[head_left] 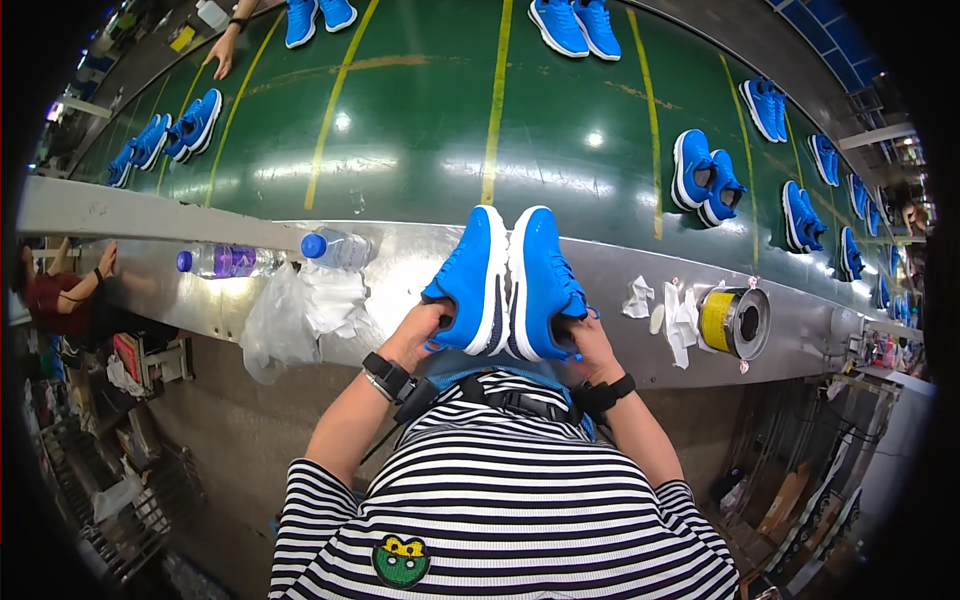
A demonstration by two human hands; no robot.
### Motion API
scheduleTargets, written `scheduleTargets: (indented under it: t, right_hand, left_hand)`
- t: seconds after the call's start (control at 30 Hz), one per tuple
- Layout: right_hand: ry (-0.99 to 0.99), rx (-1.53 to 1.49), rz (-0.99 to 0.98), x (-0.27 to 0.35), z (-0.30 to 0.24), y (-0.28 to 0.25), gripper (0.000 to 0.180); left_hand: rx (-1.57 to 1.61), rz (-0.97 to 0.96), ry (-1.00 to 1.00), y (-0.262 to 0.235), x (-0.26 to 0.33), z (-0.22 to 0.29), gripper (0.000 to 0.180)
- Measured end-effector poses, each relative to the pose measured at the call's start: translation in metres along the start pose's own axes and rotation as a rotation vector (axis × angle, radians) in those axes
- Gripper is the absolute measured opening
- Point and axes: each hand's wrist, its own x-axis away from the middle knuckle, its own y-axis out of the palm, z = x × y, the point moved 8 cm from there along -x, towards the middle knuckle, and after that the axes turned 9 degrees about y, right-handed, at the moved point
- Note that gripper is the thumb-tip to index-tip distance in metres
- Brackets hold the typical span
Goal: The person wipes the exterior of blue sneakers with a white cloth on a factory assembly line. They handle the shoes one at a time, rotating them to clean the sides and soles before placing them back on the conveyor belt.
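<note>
Two bright blue sneakers with white soles are held in front of me, toes pointing away and soles facing each other. My left hand (418, 332) grips the left sneaker (466, 280) at its collar, with fingers partly hidden inside the opening. On the other side, my right hand (592, 345) has hold of the right sneaker (543, 275) the same way, its fingers mostly out of sight. The pair is above the metal ledge (410, 275), and the two soles touch or nearly touch along their heels.
Beyond the ledge runs a green conveyor belt (420, 130) with yellow lines, carrying several pairs of blue sneakers (708, 178). Two plastic bottles and crumpled plastic (275, 320) lie left; white scraps and a yellow-labelled can (735, 322) stand right. Another person's hand (222, 52) reaches over the belt.
</note>
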Motion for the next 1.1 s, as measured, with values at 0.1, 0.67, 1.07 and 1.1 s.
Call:
scheduleTargets:
  t: [0.1, 0.67, 1.07, 1.1]
  right_hand:
    - [-0.016, 0.000, 0.010, 0.001, -0.005, 0.001, 0.046]
    - [-0.249, 0.205, 0.004, 0.010, -0.022, 0.009, 0.064]
    - [-0.313, 0.383, 0.068, 0.011, -0.040, 0.015, 0.058]
    - [-0.304, 0.371, 0.095, 0.008, -0.036, 0.012, 0.057]
  left_hand:
    - [-0.057, -0.039, 0.051, 0.011, 0.002, 0.010, 0.029]
    - [-0.196, -0.198, 0.383, 0.021, -0.001, 0.051, 0.045]
    - [-0.204, -0.179, 0.371, 0.019, 0.006, 0.052, 0.052]
    - [-0.176, -0.159, 0.276, 0.017, 0.006, 0.045, 0.049]
